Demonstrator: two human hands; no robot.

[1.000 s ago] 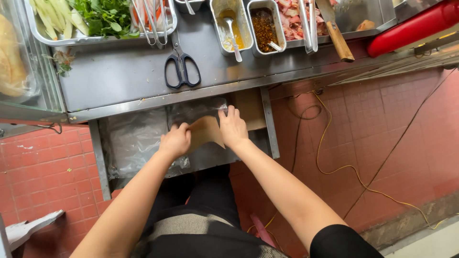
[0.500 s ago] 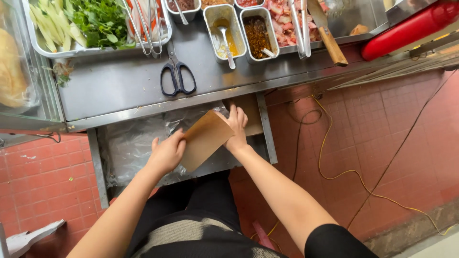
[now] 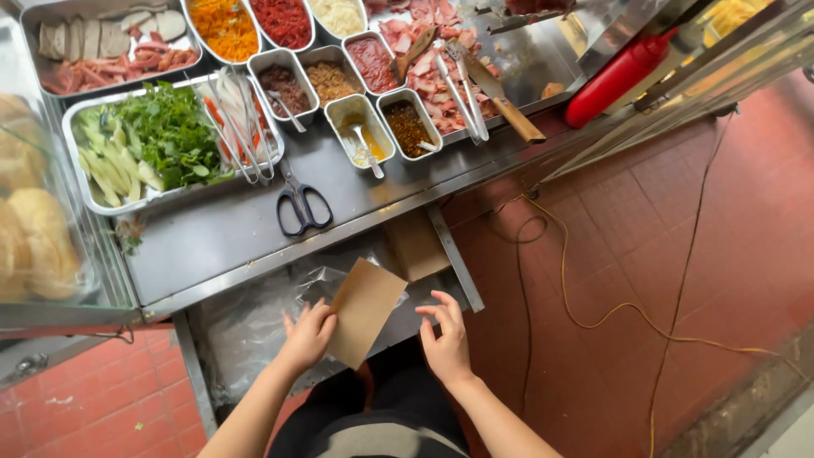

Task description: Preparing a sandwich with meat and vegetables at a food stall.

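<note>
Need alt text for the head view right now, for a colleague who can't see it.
A person's left hand holds a flat brown paper bag over an open drawer lined with plastic sheet, while the right hand hovers open just beside it. Above, a steel counter carries black scissors, a tray of greens and small tubs of toppings.

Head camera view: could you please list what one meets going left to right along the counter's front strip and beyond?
Bread rolls → tray of greens → black scissors → yellow sauce tub → wooden-handled knife → red squeeze bottle.
</note>
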